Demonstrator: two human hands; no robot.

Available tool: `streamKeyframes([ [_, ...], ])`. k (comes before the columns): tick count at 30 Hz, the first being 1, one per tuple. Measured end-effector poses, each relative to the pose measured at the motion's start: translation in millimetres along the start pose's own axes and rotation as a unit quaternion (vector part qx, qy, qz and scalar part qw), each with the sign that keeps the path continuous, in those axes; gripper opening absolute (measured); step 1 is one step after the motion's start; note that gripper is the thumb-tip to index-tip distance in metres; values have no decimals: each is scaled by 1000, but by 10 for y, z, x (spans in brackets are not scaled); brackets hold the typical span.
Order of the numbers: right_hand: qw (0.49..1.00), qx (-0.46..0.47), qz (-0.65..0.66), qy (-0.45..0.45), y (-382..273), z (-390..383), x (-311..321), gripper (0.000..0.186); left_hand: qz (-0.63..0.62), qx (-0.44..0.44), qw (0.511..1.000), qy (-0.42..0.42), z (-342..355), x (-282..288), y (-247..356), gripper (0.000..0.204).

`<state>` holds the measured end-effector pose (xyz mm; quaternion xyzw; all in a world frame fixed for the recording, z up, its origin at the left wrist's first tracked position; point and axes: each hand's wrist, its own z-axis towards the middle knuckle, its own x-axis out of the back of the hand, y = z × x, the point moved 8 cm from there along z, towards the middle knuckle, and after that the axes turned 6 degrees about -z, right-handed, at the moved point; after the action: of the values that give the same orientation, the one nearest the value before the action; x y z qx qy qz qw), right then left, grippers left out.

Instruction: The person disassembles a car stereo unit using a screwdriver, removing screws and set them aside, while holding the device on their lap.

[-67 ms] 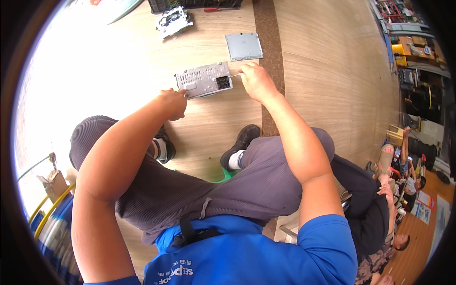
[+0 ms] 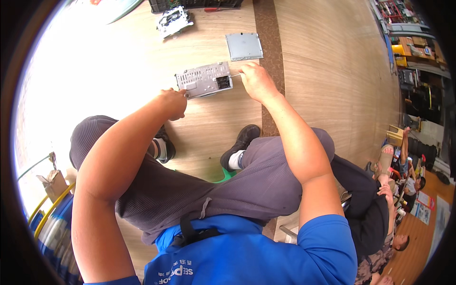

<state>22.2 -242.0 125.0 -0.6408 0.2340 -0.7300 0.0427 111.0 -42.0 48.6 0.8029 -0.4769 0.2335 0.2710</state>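
A silver metal electronic unit (image 2: 203, 75) with slotted vents and a black connector block lies on the floor beyond my knees. My left hand (image 2: 174, 102) grips its lower left corner, fingers bent. My right hand (image 2: 257, 83), fingers closed, holds a thin metal tool (image 2: 236, 75) against the unit's right end; most of the tool is hidden. Farther back, a flat grey metal cover (image 2: 243, 46) lies at the right, and a silver mechanism assembly (image 2: 172, 23) at the left.
A black crate (image 2: 194, 4) with a red-handled tool (image 2: 214, 9) beside it is at the back. Seated people (image 2: 375, 223) are close at my right; cluttered shelves (image 2: 411, 52) line the far right. A cardboard box (image 2: 53, 183) and yellow rail (image 2: 43, 213) stand at my left.
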Motion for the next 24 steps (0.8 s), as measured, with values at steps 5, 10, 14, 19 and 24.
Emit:
streamKeyframes([
  [5,1000,1,8,9,13,-11,-6,13,4,-4,1000,-13,-8,26,41,44],
  [10,1000,-14,-6,-20,19,9,-57,14,-1,1,1000,-26,-36,51,65,43],
  [14,1000,-12,-10,-24,32,16,-74,14,-7,-5,1000,-17,-40,60,71,41],
  [19,1000,1,13,-7,-19,6,-52,16,4,-2,1000,-20,-52,64,72,58],
  [24,998,6,-46,-38,-24,-3,-149,17,-12,1,1000,-10,1,-31,9,38],
])
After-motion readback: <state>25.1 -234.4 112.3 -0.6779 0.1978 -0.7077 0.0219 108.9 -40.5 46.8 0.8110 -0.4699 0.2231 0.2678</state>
